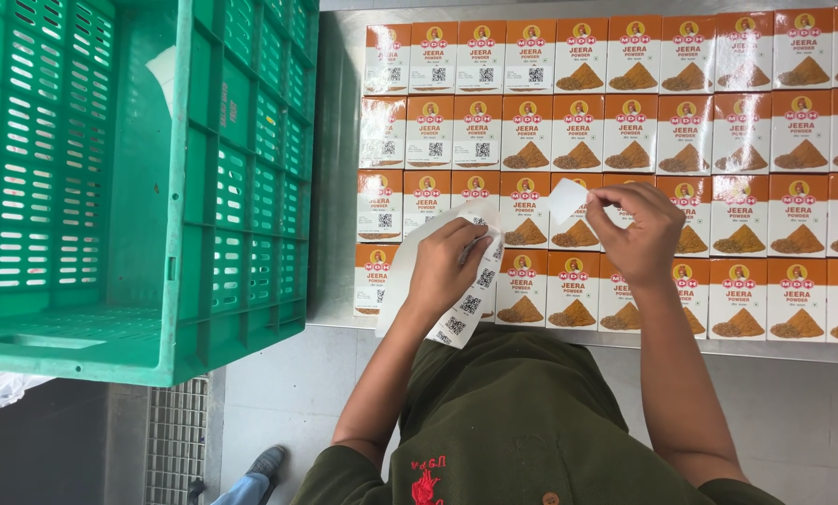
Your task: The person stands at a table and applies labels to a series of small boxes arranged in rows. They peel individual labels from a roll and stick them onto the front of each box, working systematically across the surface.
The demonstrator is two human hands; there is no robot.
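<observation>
My left hand [449, 266] grips a long white strip of square code stickers [467, 304] that hangs down over the table's near edge. My right hand [636, 234] pinches one small white sticker [565, 198] by its edge, held just above the third row of boxes. Under both hands lie orange-and-white spice powder boxes [578, 131], flat in four tight rows on a steel table [336, 187]. Several boxes at the left [431, 65] carry a square code sticker; those to the right show none.
A large green slatted plastic crate [138, 187] stands left of the table, its side close to the box rows. Below it are a floor grate [176, 440] and a grey tiled floor [279, 393]. A shoe [267, 460] shows near the bottom.
</observation>
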